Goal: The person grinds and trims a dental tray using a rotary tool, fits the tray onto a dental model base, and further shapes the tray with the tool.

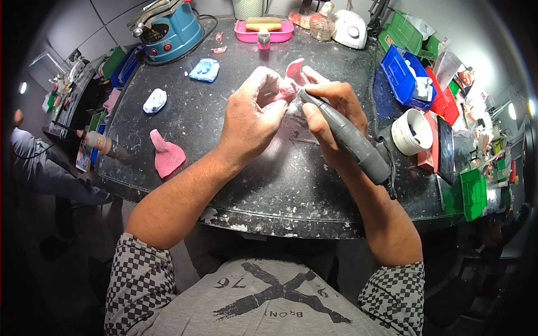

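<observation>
Over the middle of the black bench I hold a thin, curved pink acrylic piece, like a denture base [295,71]. My left hand [249,115] pinches its near left edge between thumb and fingers. In my right hand [343,106] is a dark grey rotary handpiece [354,140], gripped like a pen, its nose against or very close to the pink piece. Some right fingers also reach behind that piece and seem to steady it. The cutting tip is too small to make out. Another pink piece with a raised tongue [168,157] lies left of my left forearm.
Two pale blue-white lumps [204,70] [155,101] sit at the left. Behind are a blue machine [171,35] with a cable and a pink tray [242,32] with a brush. At the right stand a white tub [411,133] and blue bins [400,78]. Someone [39,162] is at far left.
</observation>
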